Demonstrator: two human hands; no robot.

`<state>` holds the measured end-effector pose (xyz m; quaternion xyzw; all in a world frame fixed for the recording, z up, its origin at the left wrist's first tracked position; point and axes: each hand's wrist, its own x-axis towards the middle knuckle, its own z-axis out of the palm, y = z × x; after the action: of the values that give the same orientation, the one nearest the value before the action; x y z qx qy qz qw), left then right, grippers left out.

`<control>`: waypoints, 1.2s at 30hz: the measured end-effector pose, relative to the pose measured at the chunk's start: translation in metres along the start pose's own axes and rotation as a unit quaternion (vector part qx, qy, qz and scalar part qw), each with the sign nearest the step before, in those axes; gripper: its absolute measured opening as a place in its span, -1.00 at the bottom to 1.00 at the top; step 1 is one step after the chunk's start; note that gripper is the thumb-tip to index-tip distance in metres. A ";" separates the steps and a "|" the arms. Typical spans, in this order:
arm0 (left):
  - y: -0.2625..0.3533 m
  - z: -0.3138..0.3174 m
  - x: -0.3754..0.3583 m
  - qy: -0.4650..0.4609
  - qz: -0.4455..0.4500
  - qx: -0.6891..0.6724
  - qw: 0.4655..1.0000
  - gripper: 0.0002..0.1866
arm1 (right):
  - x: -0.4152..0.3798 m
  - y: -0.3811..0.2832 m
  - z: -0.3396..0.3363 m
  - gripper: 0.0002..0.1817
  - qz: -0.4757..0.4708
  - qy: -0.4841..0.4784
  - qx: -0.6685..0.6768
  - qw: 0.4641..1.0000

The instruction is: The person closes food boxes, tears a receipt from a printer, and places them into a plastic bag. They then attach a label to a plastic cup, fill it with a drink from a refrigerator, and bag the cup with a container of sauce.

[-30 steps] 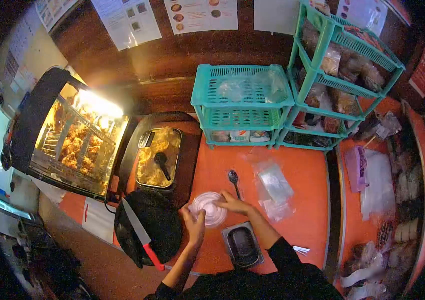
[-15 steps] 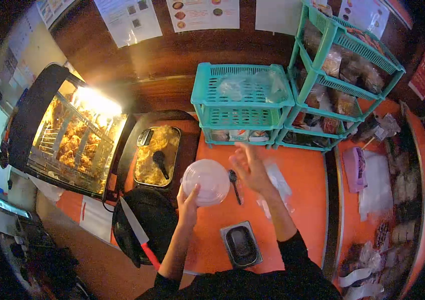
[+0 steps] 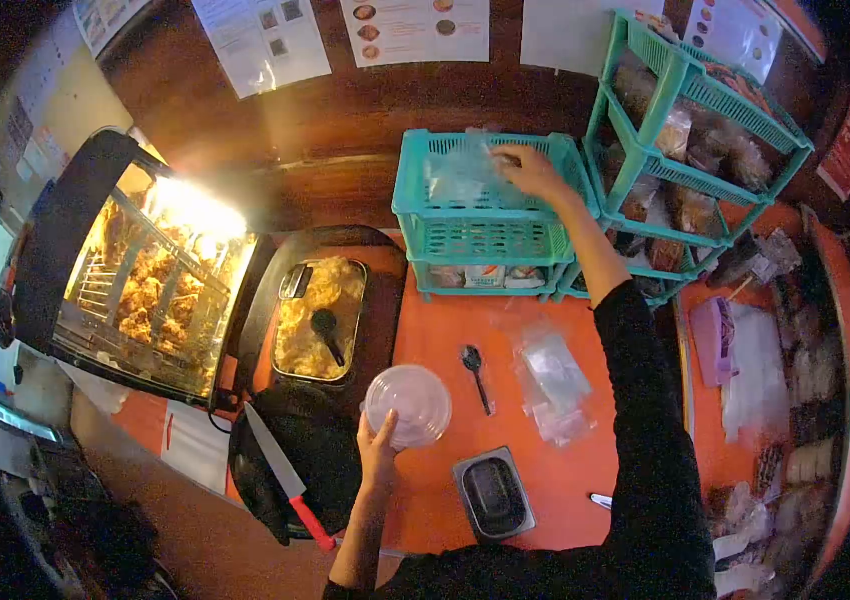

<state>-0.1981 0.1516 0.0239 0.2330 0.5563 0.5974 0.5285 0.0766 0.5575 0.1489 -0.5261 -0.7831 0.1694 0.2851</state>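
Observation:
A round clear plastic container (image 3: 410, 400) is held by my left hand (image 3: 379, 450), with the thumb across it, above the orange counter. Up at the teal basket rack (image 3: 485, 240), my right hand (image 3: 530, 172) has its fingers bent together over the top tier, at clear plastic bags (image 3: 460, 177). Whether it grips a bag is hard to make out. Below lie a black spoon (image 3: 477, 378) and clear bags (image 3: 553, 375). A metal tray of yellow food (image 3: 323, 320) with a black spoon in it stands left of the container.
At the left, a lit glass display case (image 3: 155, 280) holds fried food. A red-handled knife (image 3: 280, 455) rests on a black surface. Near the front edge sits a small metal tray (image 3: 494, 493). A taller teal rack (image 3: 660, 150) with packages stands at the right.
My right hand has moved up and away from above the counter to the rack's top tier. My left hand still holds the container, now slightly lower in view.

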 end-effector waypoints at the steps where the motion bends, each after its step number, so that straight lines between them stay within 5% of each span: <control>1: -0.001 0.001 0.003 -0.006 -0.016 -0.007 1.000 -0.57 | -0.004 -0.011 0.003 -0.56 -0.039 -0.024 0.123 0.991; 2: -0.001 0.003 0.005 -0.012 -0.030 -0.014 0.999 -0.54 | -0.011 -0.022 0.001 -0.56 -0.038 -0.025 0.124 0.991; 4: 0.008 0.012 0.005 -0.011 -0.050 -0.004 0.999 -0.52 | -0.036 -0.050 -0.012 -0.59 -0.116 0.145 -0.125 0.975; 8: -0.008 0.020 0.018 -0.048 -0.089 -0.047 0.994 -0.45 | -0.088 -0.103 -0.037 -0.61 -0.152 0.252 -0.127 0.947; 10: -0.012 0.027 0.026 -0.066 -0.092 -0.051 0.992 -0.43 | -0.118 -0.112 -0.034 -0.70 -0.130 0.272 -0.014 0.953; 12: -0.012 0.035 0.033 -0.086 -0.095 -0.055 0.990 -0.41 | -0.149 -0.101 -0.017 -0.83 -0.106 0.261 0.071 0.957; 16: 0.001 0.060 0.045 -0.138 -0.080 -0.136 0.978 -0.38 | -0.241 -0.077 0.053 -0.64 0.112 0.001 0.246 0.963; 18: 0.002 0.072 0.054 -0.159 -0.082 -0.155 0.971 -0.38 | -0.270 -0.077 0.078 -0.57 0.154 -0.010 0.334 0.930; 20: -0.004 0.086 0.070 -0.143 0.018 0.005 0.989 -0.37 | -0.275 -0.063 0.102 -0.49 0.196 -0.016 0.418 0.887; 22: 0.019 0.112 0.079 -0.174 0.034 0.015 0.984 -0.37 | -0.263 -0.043 0.121 -0.50 0.187 0.080 0.355 0.913; 26: 0.053 0.163 0.110 -0.201 0.084 0.016 0.976 -0.35 | -0.196 -0.030 0.101 -0.49 0.183 0.115 0.421 0.881; 30: 0.033 0.177 0.153 -0.213 0.146 0.023 0.966 -0.32 | -0.120 -0.014 0.108 -0.60 0.169 0.212 0.119 0.955; 32: 0.018 0.182 0.170 -0.076 0.270 0.262 0.923 -0.28 | -0.085 0.004 0.134 -0.60 0.154 0.227 0.015 0.961; 36: 0.011 0.182 0.164 -0.053 0.384 0.207 0.898 -0.34 | -0.035 0.020 0.173 -0.64 -0.088 0.321 -0.110 0.937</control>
<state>-0.0986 0.3758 0.0327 0.5643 0.5059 0.6119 0.2263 -0.0066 0.5390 -0.0068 -0.5092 -0.7069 -0.1213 0.4756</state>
